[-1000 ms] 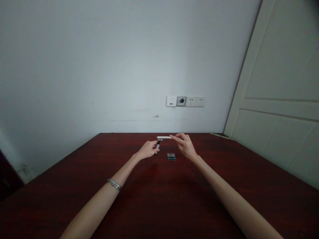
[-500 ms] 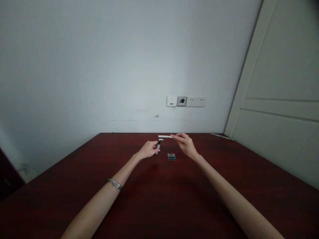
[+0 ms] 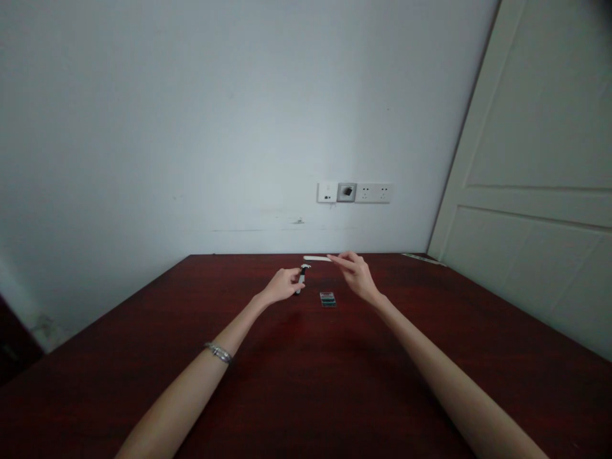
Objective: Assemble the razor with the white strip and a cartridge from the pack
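Near the middle of the table, my left hand (image 3: 282,285) is closed around the grey-and-black handle of a razor (image 3: 301,280), whose head points up and away from me. In my right hand (image 3: 354,273) a slim white stick (image 3: 316,258) is pinched at one end. It lies almost level and points left, just above and beyond the razor head, with a small gap between them. A small clear plastic case (image 3: 327,299) with dark green contents rests on the table between my hands. What exactly is inside it is too small to tell.
The dark red wooden table (image 3: 306,389) reaches to a white wall (image 3: 229,127). Wall sockets (image 3: 373,193) sit above its far edge. A pale panelled door (image 3: 530,255) stands at the right. A thin strip (image 3: 423,259) lies near the table's far right corner.
The white stick and the razor head are slightly farther apart than before. Both hands keep their hold, and the view has shifted a little.
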Demonstrator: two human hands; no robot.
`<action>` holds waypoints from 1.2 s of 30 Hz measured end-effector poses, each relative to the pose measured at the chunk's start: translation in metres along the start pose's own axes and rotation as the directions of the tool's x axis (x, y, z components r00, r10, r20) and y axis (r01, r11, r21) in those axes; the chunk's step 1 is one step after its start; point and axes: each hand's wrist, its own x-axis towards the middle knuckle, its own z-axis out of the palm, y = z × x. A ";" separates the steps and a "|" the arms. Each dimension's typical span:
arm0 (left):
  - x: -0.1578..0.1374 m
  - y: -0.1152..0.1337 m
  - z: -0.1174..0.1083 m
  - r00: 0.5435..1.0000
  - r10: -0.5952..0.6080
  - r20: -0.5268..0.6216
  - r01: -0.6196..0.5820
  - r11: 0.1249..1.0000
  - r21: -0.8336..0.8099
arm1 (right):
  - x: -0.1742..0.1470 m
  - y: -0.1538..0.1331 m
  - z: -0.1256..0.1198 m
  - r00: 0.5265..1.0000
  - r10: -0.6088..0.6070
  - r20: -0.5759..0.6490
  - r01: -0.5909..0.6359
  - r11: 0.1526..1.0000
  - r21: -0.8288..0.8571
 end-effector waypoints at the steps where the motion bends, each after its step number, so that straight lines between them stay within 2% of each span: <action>1: 0.000 0.000 0.001 1.000 -0.003 0.007 0.003 1.000 -0.012 | 0.001 -0.004 0.002 1.000 -0.002 0.009 0.002 1.000 0.010; 4: 0.000 0.000 0.003 1.000 -0.012 0.014 0.013 0.999 -0.048 | 0.002 -0.009 0.005 0.999 -0.007 0.054 0.006 1.000 0.028; 8: 0.001 -0.004 0.000 0.999 -0.032 -0.006 0.031 0.994 -0.104 | -0.005 0.005 0.002 0.998 0.006 0.068 -0.005 1.000 -0.012; 11: 0.002 -0.007 -0.002 0.999 -0.036 -0.014 0.034 0.992 -0.125 | -0.007 0.015 0.000 0.999 0.019 0.040 -0.017 0.999 -0.043; 15: 0.002 -0.009 0.001 1.000 -0.017 0.001 0.017 0.995 -0.101 | -0.003 0.007 0.002 0.999 0.046 -0.020 -0.045 0.999 0.011; 18: 0.003 -0.009 0.003 1.000 -0.007 0.011 0.008 0.997 -0.075 | -0.001 0.000 0.005 1.000 -0.001 0.021 0.000 1.000 0.016; 22: 0.003 -0.009 0.000 1.000 -0.002 -0.001 0.002 0.998 -0.064 | -0.007 0.009 0.002 0.996 -0.036 0.079 0.040 0.998 -0.043; 25: 0.001 -0.009 -0.002 1.000 -0.019 -0.005 0.019 0.996 -0.083 | -0.008 0.016 -0.002 0.997 -0.015 0.075 0.022 0.996 -0.089; 28: 0.000 -0.008 0.001 1.000 -0.021 0.009 0.022 0.996 -0.087 | -0.005 0.009 -0.003 0.999 -0.001 0.044 0.006 0.995 -0.096; 32: 0.001 -0.006 0.004 1.000 -0.015 0.007 0.015 0.997 -0.080 | -0.001 -0.001 0.000 0.996 -0.049 0.070 0.054 0.996 -0.069; 36: 0.002 -0.006 0.001 1.000 -0.028 -0.006 0.028 0.997 -0.077 | -0.005 0.008 -0.001 0.994 -0.072 0.082 0.077 0.995 -0.068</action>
